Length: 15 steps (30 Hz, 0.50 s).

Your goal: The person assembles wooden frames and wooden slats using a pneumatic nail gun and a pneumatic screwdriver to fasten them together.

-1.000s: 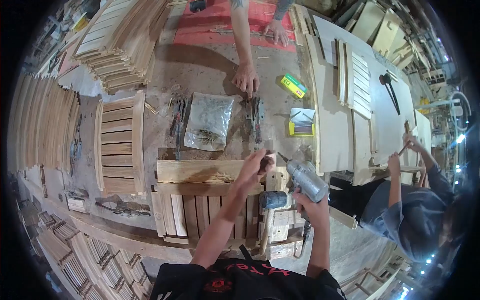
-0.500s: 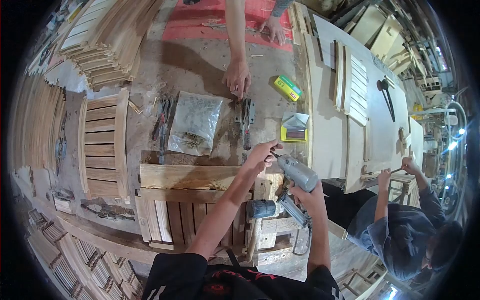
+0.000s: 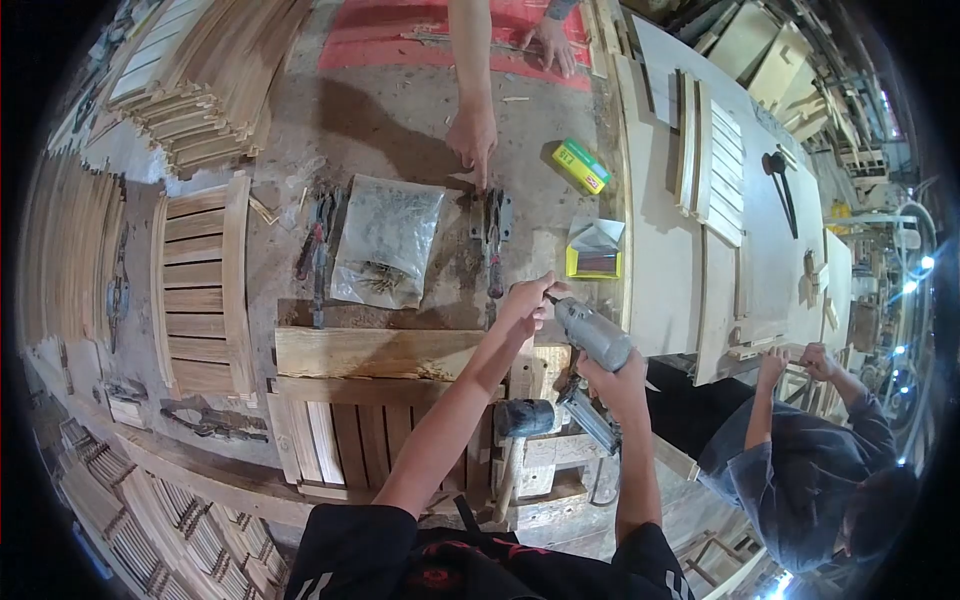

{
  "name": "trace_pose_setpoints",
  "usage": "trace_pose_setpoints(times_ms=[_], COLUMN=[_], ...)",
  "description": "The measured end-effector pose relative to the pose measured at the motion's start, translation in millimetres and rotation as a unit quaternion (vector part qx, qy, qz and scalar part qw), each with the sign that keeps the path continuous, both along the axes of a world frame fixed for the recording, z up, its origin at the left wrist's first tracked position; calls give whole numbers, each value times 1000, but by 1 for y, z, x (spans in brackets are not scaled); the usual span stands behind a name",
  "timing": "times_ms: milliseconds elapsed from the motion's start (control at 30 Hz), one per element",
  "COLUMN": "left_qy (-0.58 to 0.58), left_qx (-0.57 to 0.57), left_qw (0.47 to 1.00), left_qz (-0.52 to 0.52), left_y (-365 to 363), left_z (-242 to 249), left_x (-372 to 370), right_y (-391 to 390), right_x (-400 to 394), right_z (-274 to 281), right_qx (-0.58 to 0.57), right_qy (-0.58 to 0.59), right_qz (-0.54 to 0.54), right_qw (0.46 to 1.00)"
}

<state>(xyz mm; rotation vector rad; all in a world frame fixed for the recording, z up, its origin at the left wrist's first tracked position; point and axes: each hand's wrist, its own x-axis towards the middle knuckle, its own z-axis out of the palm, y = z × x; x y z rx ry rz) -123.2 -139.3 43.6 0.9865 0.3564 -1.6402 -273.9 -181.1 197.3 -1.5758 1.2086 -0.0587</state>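
Observation:
My right hand (image 3: 612,380) is wrapped round the handle of a grey power tool (image 3: 598,336), whose nose points up and to the left. At that nose my left hand (image 3: 527,304) has its fingers pressed together; what they hold, if anything, is too small to name. Below the tool is a black-headed mallet (image 3: 524,418) with a wooden handle. Beyond my left hand lies a metal clamp (image 3: 493,245), and left of it a clear plastic bag (image 3: 388,243) of small metal pieces. An open yellow box (image 3: 594,262) sits just above the tool.
A co-worker's hand (image 3: 473,138) points at the clamp, and another hand (image 3: 550,45) rests on red sheeting (image 3: 350,35). A second person (image 3: 790,460) works at the right. Slatted wooden frames (image 3: 237,290) and stacked slats (image 3: 200,120) stand at the left.
The co-worker's pointing hand has shifted slightly, with its index finger extended towards the clamp. The power tool has moved slightly left and down in view with my right hand.

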Motion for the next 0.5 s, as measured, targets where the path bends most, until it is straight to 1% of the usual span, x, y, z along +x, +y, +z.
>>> trace_pose_setpoints(times_ms=[67,167,267,333,433,500], left_qy=[15,34,63,65,56,68], left_qx=[10,35,34,15,53,56], left_qw=[999,990,979,969,964,959], left_qz=[44,129,192,237,254,270], left_y=[-3,-6,-10,-13,-22,-29], left_z=[-8,-15,-18,-25,-26,-39], left_x=[-4,-14,-19,-24,-21,-18], right_y=[0,4,2,-1,-6,-9], right_x=[0,3,6,5,14,20], right_z=[-4,-8,-11,-22,-28,-31], right_qx=[7,-42,6,-7,-12,-22], right_qy=[-7,-11,17,2,4,5], right_qz=[-3,12,-15,-18,-16,-8], right_qw=[1000,999,1000,1000,1000,1000])
